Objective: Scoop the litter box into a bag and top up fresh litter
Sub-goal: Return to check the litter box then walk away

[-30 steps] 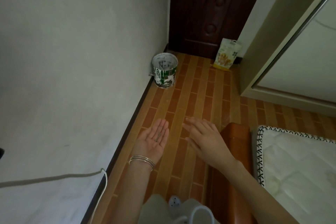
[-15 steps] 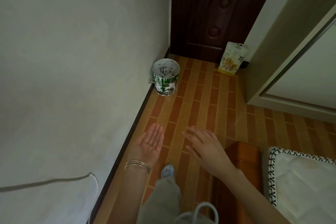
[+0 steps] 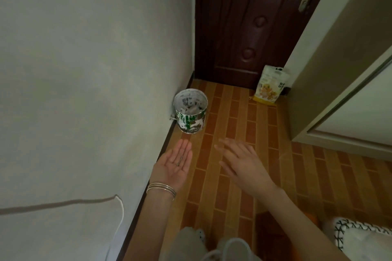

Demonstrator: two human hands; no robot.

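Observation:
My left hand (image 3: 175, 165) is held out palm up over the floor, fingers together, with a few small dark crumbs lying on the palm; thin bangles ring the wrist. My right hand (image 3: 241, 161) hovers beside it, palm down, fingers spread, holding nothing. Ahead by the wall stands a round green-and-white bucket (image 3: 190, 111) smeared with white, holding crumpled white scraps. A white and yellow printed bag (image 3: 270, 86) leans in the corner by the door. No litter box or scoop is in view.
A dark wooden door (image 3: 252, 23) closes the end of the narrow brick-patterned floor (image 3: 237, 125). A grey wall with a white cable (image 3: 119, 214) runs along the left. A white panel door frame (image 3: 339, 112) stands right. A mattress corner (image 3: 364, 237) shows bottom right.
I have walked forward: the bucket, bag and door are closer and the mattress has slid out toward the bottom right. Both hands keep their pose.

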